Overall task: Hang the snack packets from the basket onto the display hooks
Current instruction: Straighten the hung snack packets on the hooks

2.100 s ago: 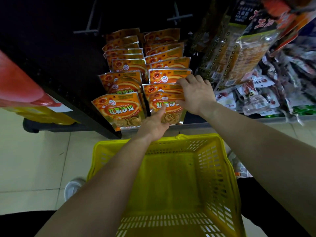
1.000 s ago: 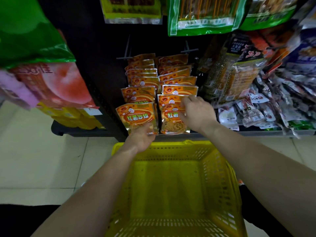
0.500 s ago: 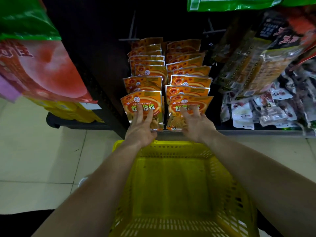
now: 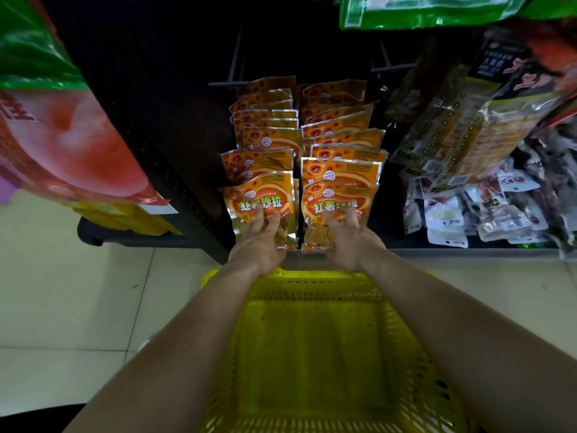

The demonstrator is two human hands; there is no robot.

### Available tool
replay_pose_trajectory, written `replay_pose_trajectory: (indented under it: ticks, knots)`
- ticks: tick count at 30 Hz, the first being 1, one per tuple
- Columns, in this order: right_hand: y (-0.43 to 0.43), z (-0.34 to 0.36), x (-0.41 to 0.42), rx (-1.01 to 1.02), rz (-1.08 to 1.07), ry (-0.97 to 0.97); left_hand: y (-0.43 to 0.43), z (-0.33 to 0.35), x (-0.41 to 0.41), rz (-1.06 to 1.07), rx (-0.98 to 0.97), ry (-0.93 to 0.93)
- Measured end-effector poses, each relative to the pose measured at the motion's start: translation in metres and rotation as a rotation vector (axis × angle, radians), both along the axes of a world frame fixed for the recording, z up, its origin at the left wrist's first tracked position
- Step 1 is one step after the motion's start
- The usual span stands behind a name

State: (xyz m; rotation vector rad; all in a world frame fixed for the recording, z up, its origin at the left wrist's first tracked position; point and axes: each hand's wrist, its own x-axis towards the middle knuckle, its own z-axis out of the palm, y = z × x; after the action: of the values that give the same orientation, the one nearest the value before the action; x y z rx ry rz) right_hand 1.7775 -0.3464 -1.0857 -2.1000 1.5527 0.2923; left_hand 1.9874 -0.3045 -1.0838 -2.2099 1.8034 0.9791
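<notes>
Two rows of orange snack packets hang on display hooks [image 4: 232, 73] against a dark back panel. My left hand [image 4: 259, 242] lies flat, fingers spread, against the front packet of the left row [image 4: 259, 195]. My right hand [image 4: 346, 235] rests the same way on the front packet of the right row [image 4: 340, 195]. Neither hand grips anything. The yellow plastic basket [image 4: 406, 339] sits below my arms, and I see no packets inside it.
Large red and green bags [image 4: 62, 145] hang at the left. At the right hang brown packets [image 4: 468, 126], with small white-and-red ones [image 4: 487, 210] below them. A grey shelf edge [image 4: 468, 253] runs under the display. Pale floor tiles lie on both sides.
My right hand has let go of the top of the right front packet and dropped to lie flat on it. My left hand rose onto the left front packet. The view tilted upward.
</notes>
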Motion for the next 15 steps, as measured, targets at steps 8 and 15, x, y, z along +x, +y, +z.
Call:
replay_pose_trajectory:
  ticks: [8, 15]
  knots:
    - [0.017, 0.030, -0.008, -0.034, 0.011, -0.058, 0.024, 0.028, 0.002, 0.068, -0.097, 0.044]
    - [0.011, 0.075, 0.015, -0.274, 0.049, -0.236, 0.025, 0.067, 0.011, 0.113, -0.417, 0.064]
